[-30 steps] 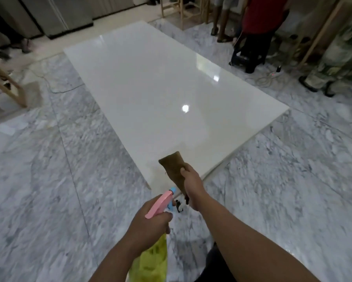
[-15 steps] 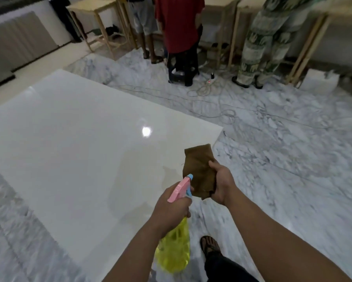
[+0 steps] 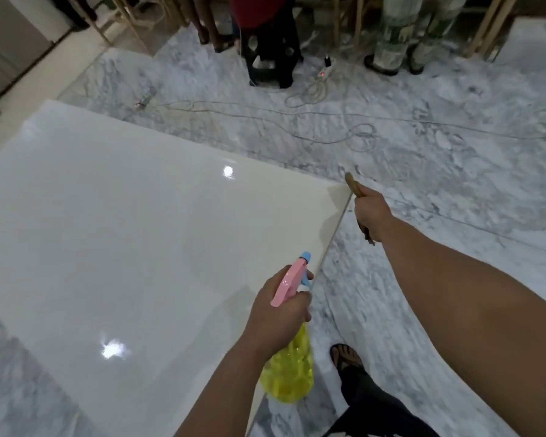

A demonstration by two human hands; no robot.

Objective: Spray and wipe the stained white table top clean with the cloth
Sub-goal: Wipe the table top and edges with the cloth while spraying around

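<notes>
Grey-veined marble floor (image 3: 423,171) is surrounding a glossy white table (image 3: 123,231), whose top is filling the left and centre of the view and reflecting two ceiling lights. Over the table's right edge, toward its near end, the left hand (image 3: 278,313) is gripping a bottle (image 3: 289,373) by the neck, fingers curled round it below the pink spray head with its blue nozzle; the yellow body is hanging below the hand, partly over the table edge and partly over the floor. Just beside the table's far right corner, the right hand (image 3: 371,214) is clenching a brown cloth (image 3: 353,186), fingers wrapped round it so that one end is sticking out above the fist toward the corner and a small dark end is showing below; whether the cloth is touching the table cannot be told. A sandalled foot (image 3: 347,357) is standing on the floor beside the right edge. Beyond the far edge, cables (image 3: 344,134) are lying looped across the floor, leading to a power strip (image 3: 323,72). Legs of bystanders (image 3: 391,33), a black stool (image 3: 270,58) and wooden frames are lining the back of the room.
</notes>
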